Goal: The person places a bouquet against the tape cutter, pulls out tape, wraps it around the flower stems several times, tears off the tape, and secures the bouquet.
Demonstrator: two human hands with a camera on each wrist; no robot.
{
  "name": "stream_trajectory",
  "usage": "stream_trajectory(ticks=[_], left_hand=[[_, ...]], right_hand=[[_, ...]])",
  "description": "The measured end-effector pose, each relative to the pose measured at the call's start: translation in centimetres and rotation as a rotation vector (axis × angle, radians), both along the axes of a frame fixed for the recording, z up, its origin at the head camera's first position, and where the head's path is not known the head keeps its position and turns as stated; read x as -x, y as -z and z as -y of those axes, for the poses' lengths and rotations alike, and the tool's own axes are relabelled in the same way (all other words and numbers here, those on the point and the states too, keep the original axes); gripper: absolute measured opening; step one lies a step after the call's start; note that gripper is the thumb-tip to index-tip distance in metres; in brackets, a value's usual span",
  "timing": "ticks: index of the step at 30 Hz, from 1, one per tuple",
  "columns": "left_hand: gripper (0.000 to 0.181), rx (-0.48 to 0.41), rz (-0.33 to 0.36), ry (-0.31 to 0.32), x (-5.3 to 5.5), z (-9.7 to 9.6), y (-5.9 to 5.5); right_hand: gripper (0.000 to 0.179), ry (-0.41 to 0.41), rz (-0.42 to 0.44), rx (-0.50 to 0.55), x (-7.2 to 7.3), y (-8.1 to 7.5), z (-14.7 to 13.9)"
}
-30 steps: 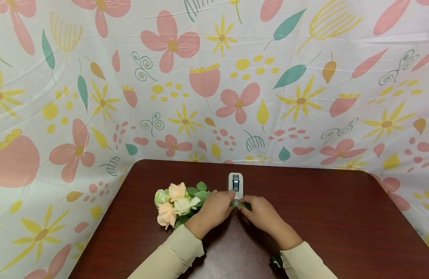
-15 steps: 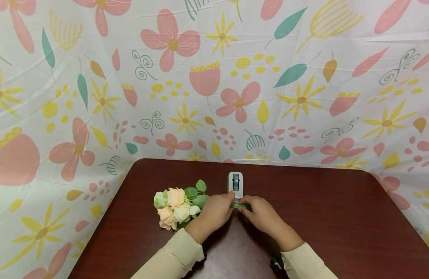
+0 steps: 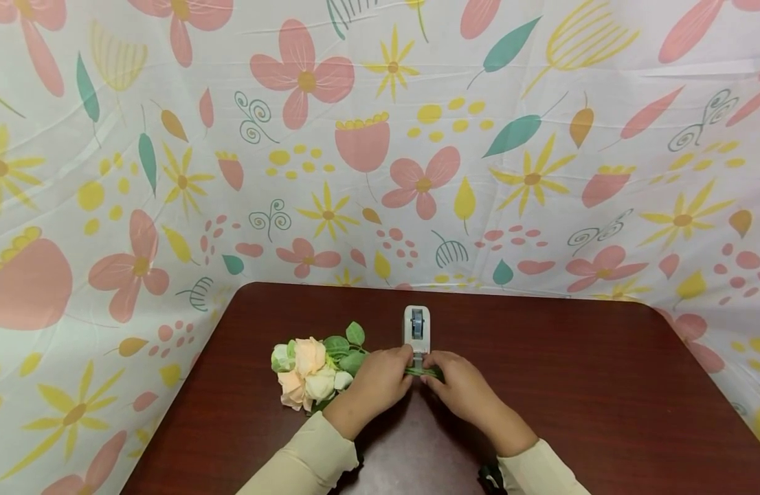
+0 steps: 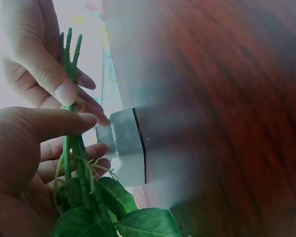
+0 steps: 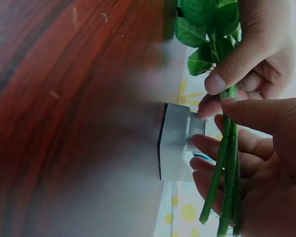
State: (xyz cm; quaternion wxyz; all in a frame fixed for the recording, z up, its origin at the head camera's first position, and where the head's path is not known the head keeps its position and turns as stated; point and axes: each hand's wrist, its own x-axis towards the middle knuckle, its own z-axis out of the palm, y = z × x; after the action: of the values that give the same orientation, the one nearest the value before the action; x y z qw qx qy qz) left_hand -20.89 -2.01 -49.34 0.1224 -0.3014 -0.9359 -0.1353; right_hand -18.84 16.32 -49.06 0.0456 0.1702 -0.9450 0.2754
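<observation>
A bunch of roses (image 3: 310, 375), peach and cream with green leaves, lies sideways, blooms to the left. My left hand (image 3: 381, 381) grips the green stems (image 5: 230, 163) below the leaves, thumb on the near side. Close beside it my right hand (image 3: 465, 390) pinches the same stems nearer their cut ends, thumb and fingers around them. A white tape dispenser (image 3: 417, 328) with a roll of tape stands just beyond both hands. A short clear strip of tape (image 3: 418, 359) spans from its front to the stems. Fingertips of both hands are at the strip.
The dark red-brown wooden table (image 3: 572, 385) extends around the hands, with its far edge behind the dispenser. A white floral-printed cloth (image 3: 380, 151) hangs behind and to the left of the table.
Both hands and the stems have shifted slightly toward the person, and more of the tape strip shows between dispenser and stems. The blooms have turned a little; the dispenser stays put.
</observation>
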Motion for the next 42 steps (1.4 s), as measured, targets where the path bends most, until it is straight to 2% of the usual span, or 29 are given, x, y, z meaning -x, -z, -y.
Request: stream_trajectory(ticks=[5, 14, 20, 27, 32, 35, 42], left_hand=[[0.022, -0.019, 0.057, 0.020, -0.1, 0.2, 0.0], [0.017, -0.030, 0.176, 0.055, -0.6, 0.9, -0.1], [0.014, 0.000, 0.192, 0.068, -0.9, 1.0, -1.0], [0.005, 0.037, 0.181, 0.059, -0.8, 0.8, -1.8], [0.008, 0.090, 0.156, 0.075, -0.6, 0.8, -2.1], [0.009, 0.117, 0.122, 0.083, -0.5, 0.9, -2.1], [0.003, 0.146, -0.014, 0.119, -0.3, 1.1, -2.0]], right_hand=[[0.013, 0.000, 0.006, 0.007, -0.2, 0.2, 0.1], [0.012, 0.004, 0.079, 0.037, -0.8, 0.1, 0.3], [0.014, 0.015, 0.064, 0.042, -0.9, 0.1, 0.4], [0.017, 0.038, 0.030, 0.014, -1.0, 0.0, 0.5], [0.020, 0.053, -0.002, -0.018, -1.0, -0.1, 0.5], [0.020, 0.058, -0.025, -0.028, -0.9, -0.1, 0.6], [0.021, 0.081, -0.039, -0.035, -0.9, -0.4, 0.6]])
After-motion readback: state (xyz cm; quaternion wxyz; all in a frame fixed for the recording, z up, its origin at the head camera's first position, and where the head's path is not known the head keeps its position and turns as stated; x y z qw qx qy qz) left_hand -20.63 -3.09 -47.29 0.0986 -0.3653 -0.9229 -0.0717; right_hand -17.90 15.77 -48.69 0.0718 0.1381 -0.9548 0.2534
